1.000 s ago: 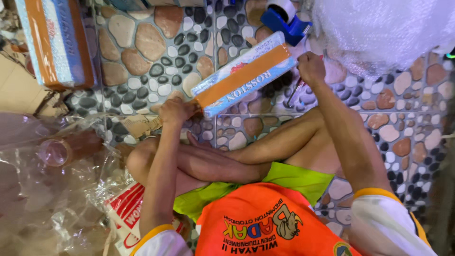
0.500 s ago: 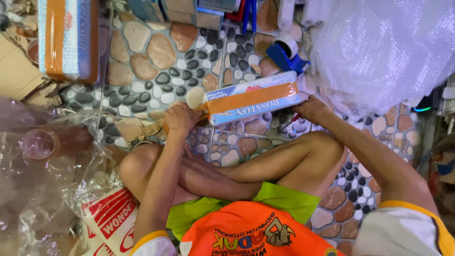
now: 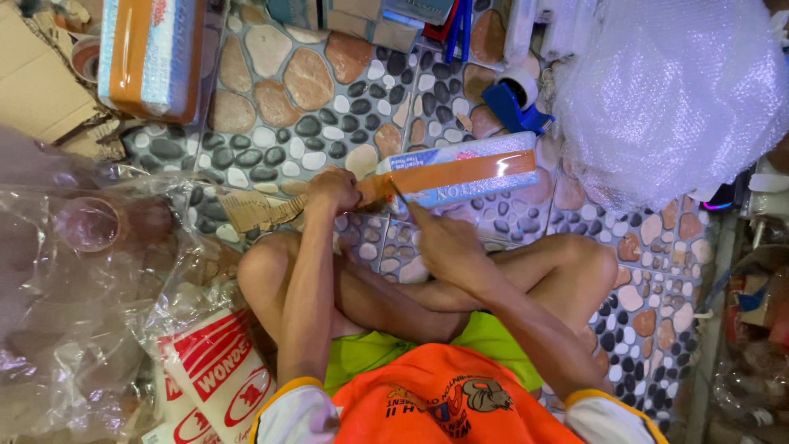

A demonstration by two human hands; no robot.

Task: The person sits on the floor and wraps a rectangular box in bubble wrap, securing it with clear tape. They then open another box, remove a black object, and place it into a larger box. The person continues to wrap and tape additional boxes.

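1. Left hand [image 3: 333, 191], closed, pinches the brown tape end at the wrapped box's [image 3: 460, 171] left end, apparently to keep it taut.
2. Right hand [image 3: 436, 238] has its fingers curled at the box's lower edge; it likely steadies it, but the exact grip cannot be told.
3. The box lies at frame centre on the pebble floor [image 3: 312, 123].
4. A tape dispenser [image 3: 514, 103] lies above it; bubble wrap [image 3: 674, 90] fills the upper right.

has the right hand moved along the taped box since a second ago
Yes. The right hand was at the box's end near the blue tape dispenser; now it is at the near side of the box, close to the left hand.
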